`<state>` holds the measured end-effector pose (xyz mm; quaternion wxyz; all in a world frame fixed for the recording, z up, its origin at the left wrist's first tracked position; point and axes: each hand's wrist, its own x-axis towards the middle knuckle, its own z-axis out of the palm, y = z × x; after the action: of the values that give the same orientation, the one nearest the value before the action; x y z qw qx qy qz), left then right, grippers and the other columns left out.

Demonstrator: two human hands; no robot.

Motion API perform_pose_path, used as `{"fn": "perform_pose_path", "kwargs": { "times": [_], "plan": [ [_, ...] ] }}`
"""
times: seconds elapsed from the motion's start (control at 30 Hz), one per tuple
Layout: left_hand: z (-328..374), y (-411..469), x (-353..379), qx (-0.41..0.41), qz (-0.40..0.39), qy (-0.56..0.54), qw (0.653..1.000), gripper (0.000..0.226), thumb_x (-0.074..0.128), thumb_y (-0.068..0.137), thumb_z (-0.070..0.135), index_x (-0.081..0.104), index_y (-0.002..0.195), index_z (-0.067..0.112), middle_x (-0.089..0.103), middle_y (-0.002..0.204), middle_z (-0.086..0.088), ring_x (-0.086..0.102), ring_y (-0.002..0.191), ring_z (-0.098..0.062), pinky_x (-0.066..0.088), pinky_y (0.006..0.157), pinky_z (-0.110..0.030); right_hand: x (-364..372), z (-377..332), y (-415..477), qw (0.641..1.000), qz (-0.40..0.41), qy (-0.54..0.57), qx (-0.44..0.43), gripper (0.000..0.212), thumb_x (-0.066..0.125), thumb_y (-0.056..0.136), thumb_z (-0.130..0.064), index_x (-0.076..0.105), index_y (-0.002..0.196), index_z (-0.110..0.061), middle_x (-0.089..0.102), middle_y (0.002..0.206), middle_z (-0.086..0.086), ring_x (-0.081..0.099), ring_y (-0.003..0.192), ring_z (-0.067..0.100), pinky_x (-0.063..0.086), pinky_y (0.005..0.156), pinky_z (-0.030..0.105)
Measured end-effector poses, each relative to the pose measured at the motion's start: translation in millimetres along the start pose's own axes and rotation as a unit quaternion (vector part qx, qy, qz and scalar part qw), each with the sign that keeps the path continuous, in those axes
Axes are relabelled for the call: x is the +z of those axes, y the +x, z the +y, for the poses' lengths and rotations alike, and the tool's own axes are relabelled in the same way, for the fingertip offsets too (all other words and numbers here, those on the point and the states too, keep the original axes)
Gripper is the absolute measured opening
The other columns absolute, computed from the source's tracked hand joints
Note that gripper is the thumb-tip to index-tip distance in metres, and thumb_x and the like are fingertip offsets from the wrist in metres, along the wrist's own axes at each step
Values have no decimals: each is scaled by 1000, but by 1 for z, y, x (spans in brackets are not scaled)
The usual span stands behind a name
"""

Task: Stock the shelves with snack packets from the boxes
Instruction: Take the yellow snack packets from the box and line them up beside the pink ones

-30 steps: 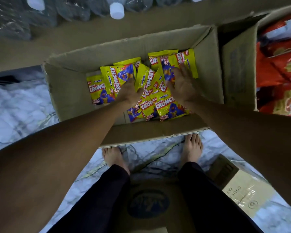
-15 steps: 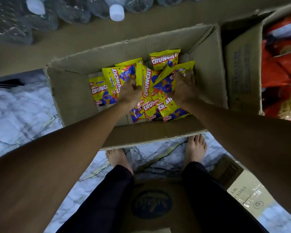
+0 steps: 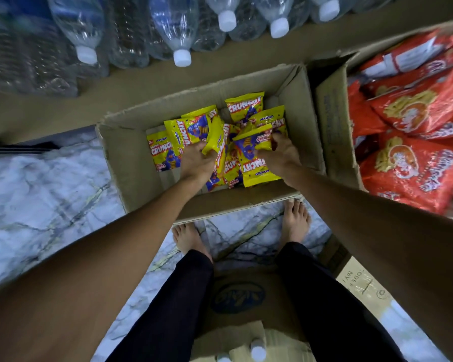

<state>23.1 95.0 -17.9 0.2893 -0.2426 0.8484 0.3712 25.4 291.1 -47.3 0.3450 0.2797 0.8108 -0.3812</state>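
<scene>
Seen from the head camera, both hands reach into an open brown cardboard box [image 3: 131,163] on the white marble floor [image 3: 50,192], where yellow foil snack packets [image 3: 243,105] lie heaped. The left hand [image 3: 196,159] curls its fingers round a bent yellow packet [image 3: 215,137]. The right hand [image 3: 280,155] pinches a flat yellow packet [image 3: 254,165] by its far edge. To the right, a second cardboard box [image 3: 332,121] holds red snack packets [image 3: 408,111]. Clear plastic water bottles [image 3: 175,30] lie farther off.
</scene>
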Motion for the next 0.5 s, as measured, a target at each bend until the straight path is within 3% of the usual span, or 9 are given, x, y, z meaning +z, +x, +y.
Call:
{"fn": "perform_pose_path", "kwargs": {
  "times": [0.07,0.1,0.17,0.23,0.27,0.3,0.37,0.4,0.5],
  "plan": [
    [12,-17,-11,-13,16,-13,1000,19,58,95,15,60,76,13,51,64,-5,46,51,1,37,52,-25,-11,-11,-21,1000,-24,7,-7,74,66,94,-40,32,155,-17,43,152,9,44,137,30,41,102,31],
    [17,-26,-17,-24,9,-15,1000,11,58,96,19,64,88,16,58,75,-7,54,63,-4,40,60,-25,-16,-14,-35,999,-35,-4,-12,72,63,96,-41,29,156,-18,42,153,9,44,137,30,41,101,30],
    [26,-45,-30,-41,6,-19,999,36,54,100,24,57,132,8,65,106,-7,62,91,-16,43,73,-19,-27,-21,-66,999,-45,-4,-13,72,61,98,-39,25,157,-19,44,152,10,46,135,31,41,98,30],
    [37,-68,-45,-36,22,-36,998,48,50,102,21,42,146,4,61,125,-6,61,106,-23,38,72,-9,-34,-27,-91,997,-60,35,-21,79,69,93,-31,24,157,-19,47,147,11,50,129,29,44,95,31],
    [43,-80,-54,-32,29,-48,998,50,50,101,20,39,147,3,60,127,-8,61,108,-25,42,79,-13,-38,-32,-105,995,-69,68,-14,86,75,88,-26,24,157,-19,46,148,10,50,126,26,45,94,32],
    [48,-91,-61,-45,35,-74,996,52,51,100,17,37,149,4,63,118,-6,64,101,-25,50,84,-24,-44,-38,-120,992,-76,98,-4,91,80,84,-22,25,157,-20,43,150,9,49,124,21,47,92,32],
    [55,-115,-79,-51,41,-108,992,55,55,96,14,39,148,6,58,85,3,64,78,-22,61,74,-42,-58,-47,-149,987,-86,133,6,95,84,78,-16,29,155,-24,42,149,8,46,122,18,46,88,32],
    [58,-127,-89,-39,45,-102,993,54,59,92,15,44,143,6,56,77,3,63,74,-22,61,70,-48,-64,-51,-164,987,-81,138,4,93,86,75,-15,34,152,-25,47,145,8,50,123,21,47,86,32],
    [61,-158,-119,-11,41,-97,994,61,64,73,36,55,128,11,69,90,-6,70,75,-25,60,68,-54,-87,-65,-205,990,-33,138,5,75,89,71,-20,50,135,-21,61,119,5,61,106,23,50,76,30]
  ]
}}
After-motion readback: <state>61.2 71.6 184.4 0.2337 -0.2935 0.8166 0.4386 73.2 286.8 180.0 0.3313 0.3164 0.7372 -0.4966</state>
